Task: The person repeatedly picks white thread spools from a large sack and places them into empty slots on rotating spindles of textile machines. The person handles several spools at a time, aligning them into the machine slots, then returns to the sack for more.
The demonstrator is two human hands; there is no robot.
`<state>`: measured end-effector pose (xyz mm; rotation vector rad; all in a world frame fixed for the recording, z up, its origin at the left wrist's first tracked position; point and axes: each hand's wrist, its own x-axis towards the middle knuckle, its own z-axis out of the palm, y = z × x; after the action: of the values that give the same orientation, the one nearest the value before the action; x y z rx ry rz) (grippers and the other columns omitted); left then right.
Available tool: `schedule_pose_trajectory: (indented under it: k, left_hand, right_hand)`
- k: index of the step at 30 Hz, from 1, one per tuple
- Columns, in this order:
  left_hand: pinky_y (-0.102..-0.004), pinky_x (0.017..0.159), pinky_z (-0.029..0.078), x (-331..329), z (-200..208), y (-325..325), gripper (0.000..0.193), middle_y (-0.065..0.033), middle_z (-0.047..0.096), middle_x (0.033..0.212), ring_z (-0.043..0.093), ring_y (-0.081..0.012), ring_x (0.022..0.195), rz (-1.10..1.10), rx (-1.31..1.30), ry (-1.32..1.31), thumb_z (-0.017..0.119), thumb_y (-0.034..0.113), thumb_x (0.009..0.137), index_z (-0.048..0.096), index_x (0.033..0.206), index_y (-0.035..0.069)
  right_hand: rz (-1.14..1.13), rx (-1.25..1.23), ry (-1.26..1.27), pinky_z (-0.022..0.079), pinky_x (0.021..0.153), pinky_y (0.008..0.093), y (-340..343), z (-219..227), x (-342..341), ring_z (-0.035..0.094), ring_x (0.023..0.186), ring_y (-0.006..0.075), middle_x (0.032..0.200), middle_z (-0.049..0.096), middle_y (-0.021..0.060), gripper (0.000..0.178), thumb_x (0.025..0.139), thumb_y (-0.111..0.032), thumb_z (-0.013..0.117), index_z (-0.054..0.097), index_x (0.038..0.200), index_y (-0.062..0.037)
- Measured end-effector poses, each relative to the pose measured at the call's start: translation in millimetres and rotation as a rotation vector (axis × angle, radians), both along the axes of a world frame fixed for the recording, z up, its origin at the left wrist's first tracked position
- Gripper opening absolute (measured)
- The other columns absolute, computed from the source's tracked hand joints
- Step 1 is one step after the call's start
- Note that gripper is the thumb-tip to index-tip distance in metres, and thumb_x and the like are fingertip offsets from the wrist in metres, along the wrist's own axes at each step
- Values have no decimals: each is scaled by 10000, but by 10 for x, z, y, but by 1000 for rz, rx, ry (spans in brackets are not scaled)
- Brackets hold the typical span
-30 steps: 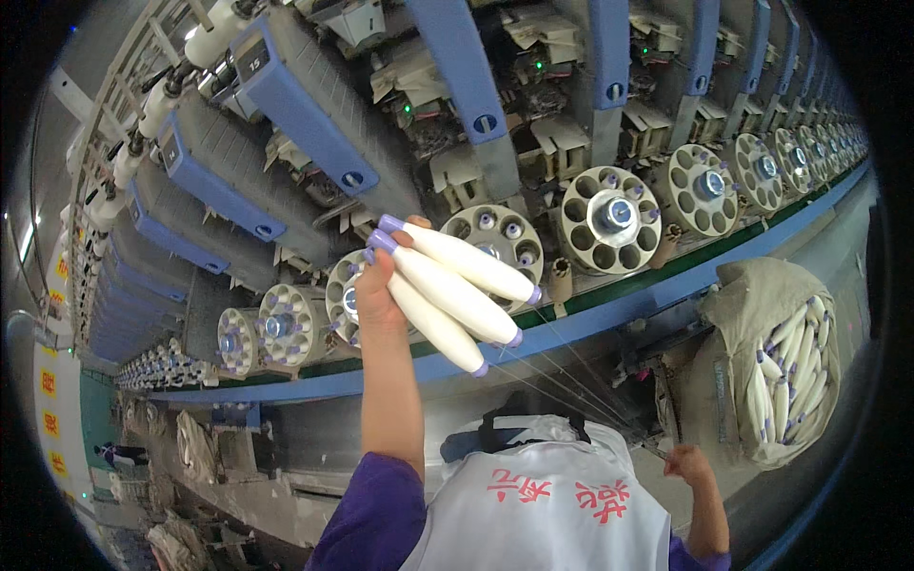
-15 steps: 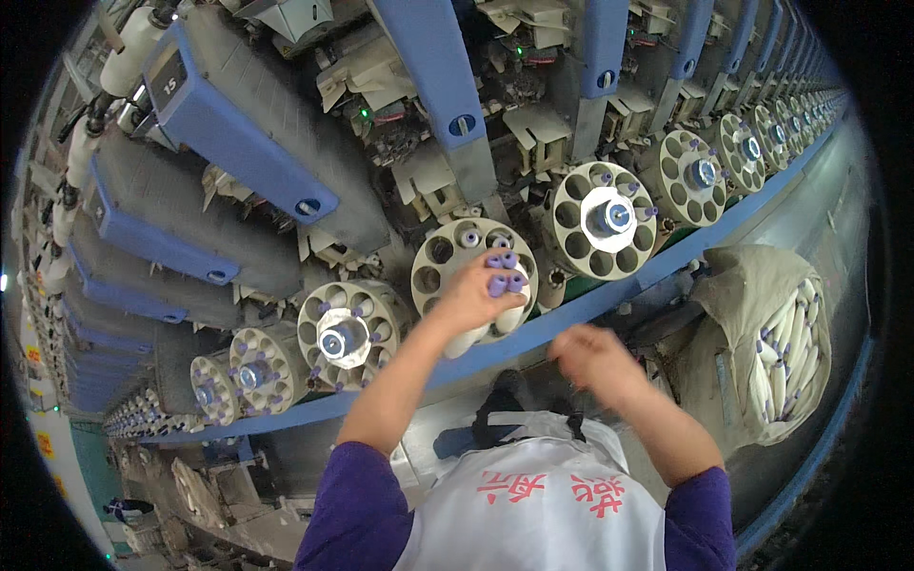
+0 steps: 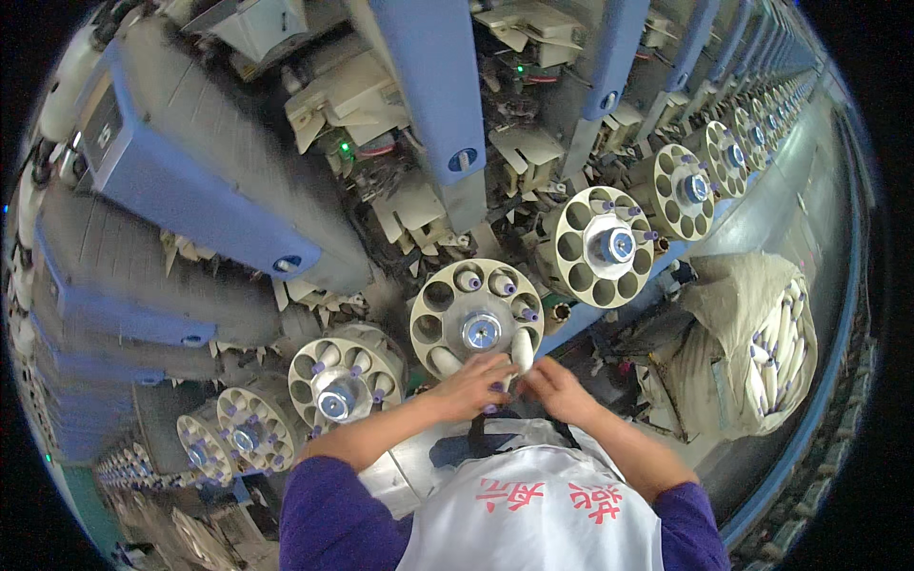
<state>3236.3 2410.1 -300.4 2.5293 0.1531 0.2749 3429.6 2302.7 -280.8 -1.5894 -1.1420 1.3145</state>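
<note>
My left hand (image 3: 479, 386) is closed on several white yarn bobbins (image 3: 522, 349) with purple tube ends, held at the near edge of a round cream magazine (image 3: 427, 364). Parts of the bobbins are hidden by the fingers. Close against it on the right, my right hand (image 3: 560, 390) has its fingers drawn together beside the purple ends; what they pinch, if anything, cannot be made out. Bobbins stand in several pockets of the magazine's far and right side, among them one yarn bobbin (image 3: 468, 281) at the top. A silver and blue hub (image 3: 483, 331) sits in the middle.
Similar round magazines, such as the right one (image 3: 578, 276) and the left one (image 3: 307, 388), line the winding machine. Blue machine panels (image 3: 441, 105) rise behind. At the right stands a large cloth sack (image 3: 714, 295) full of white bobbins.
My left hand has come down toward my body with the bobbins, off the magazine's middle. My right hand has moved left to meet it. The view has shifted, so the machine sits lower.
</note>
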Motion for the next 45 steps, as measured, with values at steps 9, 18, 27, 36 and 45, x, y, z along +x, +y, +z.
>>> schedule_pose_trajectory:
  k: [9, 18, 27, 36, 45]
  left_hand:
    - [-404, 977, 418, -770, -241, 315, 212, -167, 592, 1176, 568, -310, 1086, 1282, -785, -344, 596, 97, 889, 616, 1076, 0]
    - [-463, 855, 443, 81, -840, -463, 380, -165, 659, 1076, 590, -363, 1013, 827, 475, 393, 517, 375, 914, 653, 1045, 45]
    - [-404, 871, 517, 1158, 134, 694, 414, -176, 627, 1138, 596, -315, 1029, 993, -25, 662, 620, 402, 901, 701, 1023, 15]
    - [-446, 824, 489, 6315, 65, -3379, 183, -158, 618, 944, 596, -347, 947, -676, -110, -13, 678, 140, 765, 631, 886, 11]
    - [-484, 932, 413, 7348, -34, -4089, 644, -184, 551, 1188, 513, -341, 1157, -759, 438, 742, 692, 314, 704, 536, 1286, 90]
  right_hand:
    - [807, 171, -667, 495, 742, 383, 1641, 44, -104, 628, 925, 279, 1039, 628, 79, 199, 913, -212, 540, 648, 856, -55]
    - [858, 193, -860, 500, 860, 498, 1299, 36, -118, 662, 997, 310, 1080, 698, 141, 319, 823, -268, 594, 717, 1046, -75]
    - [-513, 44, -832, 496, 916, 420, -2484, 139, 3219, 602, 1071, 323, 1138, 643, 147, 295, 875, -136, 597, 626, 1159, -63]
    - [-319, -1098, -1122, 506, 836, 433, -5151, -577, 5691, 623, 980, 303, 1028, 649, 175, 291, 764, -101, 630, 635, 1054, -78]
    - [-1177, 259, -406, 496, 707, 304, -5677, 689, 6523, 604, 750, 156, 787, 627, 107, 182, 886, -171, 627, 582, 1005, -41]
